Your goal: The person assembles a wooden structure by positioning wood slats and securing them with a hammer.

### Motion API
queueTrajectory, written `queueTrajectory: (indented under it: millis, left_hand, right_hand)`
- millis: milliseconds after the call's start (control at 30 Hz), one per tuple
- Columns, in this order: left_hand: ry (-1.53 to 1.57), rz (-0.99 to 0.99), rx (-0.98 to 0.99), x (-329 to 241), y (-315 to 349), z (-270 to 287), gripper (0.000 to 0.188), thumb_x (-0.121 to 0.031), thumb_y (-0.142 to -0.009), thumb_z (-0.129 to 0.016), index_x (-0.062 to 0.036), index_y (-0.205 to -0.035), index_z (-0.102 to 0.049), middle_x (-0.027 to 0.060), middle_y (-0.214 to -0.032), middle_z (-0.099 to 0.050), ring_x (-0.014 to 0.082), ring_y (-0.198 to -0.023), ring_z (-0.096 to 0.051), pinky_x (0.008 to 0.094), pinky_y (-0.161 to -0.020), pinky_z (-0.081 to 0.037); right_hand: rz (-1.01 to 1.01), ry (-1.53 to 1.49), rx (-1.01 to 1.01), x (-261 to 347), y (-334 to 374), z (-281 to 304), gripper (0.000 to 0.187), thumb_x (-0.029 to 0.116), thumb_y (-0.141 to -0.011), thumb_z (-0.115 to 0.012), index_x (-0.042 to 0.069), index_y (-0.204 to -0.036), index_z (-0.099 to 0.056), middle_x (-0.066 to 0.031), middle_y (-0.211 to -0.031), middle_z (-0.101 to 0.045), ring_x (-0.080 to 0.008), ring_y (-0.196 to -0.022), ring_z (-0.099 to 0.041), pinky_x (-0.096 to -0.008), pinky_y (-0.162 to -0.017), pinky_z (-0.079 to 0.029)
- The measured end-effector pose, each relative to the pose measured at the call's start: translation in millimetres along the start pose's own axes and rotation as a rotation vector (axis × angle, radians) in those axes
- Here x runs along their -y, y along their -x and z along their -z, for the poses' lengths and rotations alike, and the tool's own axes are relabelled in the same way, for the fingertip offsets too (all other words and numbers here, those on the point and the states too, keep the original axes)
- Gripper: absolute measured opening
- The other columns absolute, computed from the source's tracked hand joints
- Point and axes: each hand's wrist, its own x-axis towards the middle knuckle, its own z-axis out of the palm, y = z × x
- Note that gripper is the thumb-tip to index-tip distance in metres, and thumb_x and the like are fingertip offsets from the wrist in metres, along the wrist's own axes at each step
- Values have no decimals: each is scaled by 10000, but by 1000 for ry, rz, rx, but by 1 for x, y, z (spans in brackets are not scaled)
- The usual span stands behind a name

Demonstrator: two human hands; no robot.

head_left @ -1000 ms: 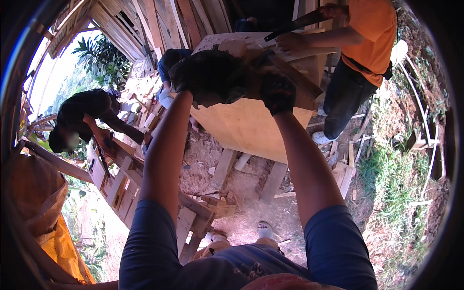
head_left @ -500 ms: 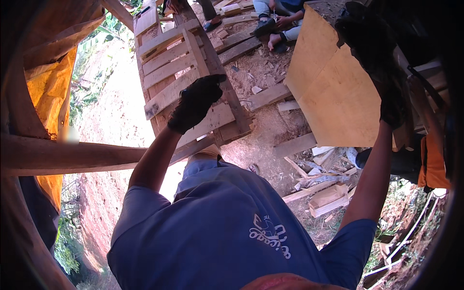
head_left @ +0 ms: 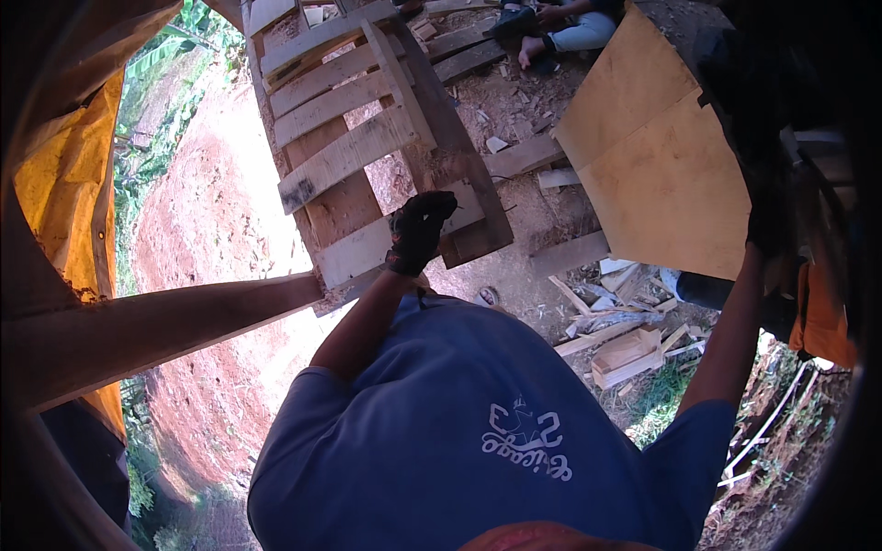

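My left hand (head_left: 421, 226), in a black glove, is closed over the near end of a slatted wooden frame (head_left: 354, 165). Its fingers are pressed together, and whatever they may hold is too small to make out. Pale crosswise slats lie on the frame's darker boards, with one narrow strip (head_left: 397, 81) running lengthwise on top. My right hand (head_left: 768, 226), also gloved in black, reaches into deep shadow at the right. It is beside the edge of a large plywood sheet (head_left: 657, 151); its fingers are lost in the dark.
A thick wooden beam (head_left: 175, 321) juts in from the left, near an orange tarp (head_left: 69, 165). Offcuts (head_left: 629, 354) and loose boards (head_left: 524, 156) litter the ground. Another person (head_left: 579, 32) sits at the far side. Orange cloth (head_left: 818, 312) hangs at the right.
My left hand has come down and to the right, closer to the frame's near end. My right arm has shifted a little to the right. The whole view has also shifted.
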Motion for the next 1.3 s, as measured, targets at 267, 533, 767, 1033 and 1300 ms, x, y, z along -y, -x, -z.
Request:
queueTrajectory:
  millis: [267,533,767,1033,1300]
  left_hand:
    - [-55,120,186,1,-9,-22,169,-183,-1007,-677,-93,-1120,-764,132,-1108,-776,258,-1037,-744,392,-890,-571]
    - [-140,50,171,13,-12,-24,177,-220,-964,-706,-109,-1087,-768,117,-1062,-767,323,-1028,-721,427,-864,-559]
    - [-34,94,203,11,-15,-25,152,-172,-963,-690,-106,-1069,-776,106,-1075,-771,299,-1030,-728,415,-886,-563]
    - [-67,70,188,15,-14,-28,152,-218,-956,-719,-114,-1052,-777,101,-1053,-772,308,-1016,-720,428,-873,-555]
    - [-156,-3,128,6,-11,-28,136,-221,-956,-724,-124,-1036,-774,95,-1039,-770,318,-990,-715,440,-855,-552]
  right_hand:
    - [51,257,159,-85,35,-15,521,327,-1124,-423,12,-1538,-446,-176,-1505,-556,-269,-1376,-556,-376,-1149,-445]
    - [167,175,-11,27,-1,69,519,303,-1105,-448,-40,-1493,-488,-212,-1461,-578,-314,-1313,-590,-440,-1052,-492]
    - [198,84,-61,70,-27,127,520,282,-1089,-470,-85,-1454,-524,-242,-1422,-597,-353,-1257,-620,-496,-967,-533]
    - [101,262,92,19,2,72,513,286,-1091,-465,-113,-1399,-556,-268,-1318,-634,-392,-1139,-656,-501,-883,-559]
    - [194,277,-94,59,-18,109,484,257,-1083,-481,-115,-1378,-570,-251,-1285,-650,-385,-1128,-658,-478,-895,-561]
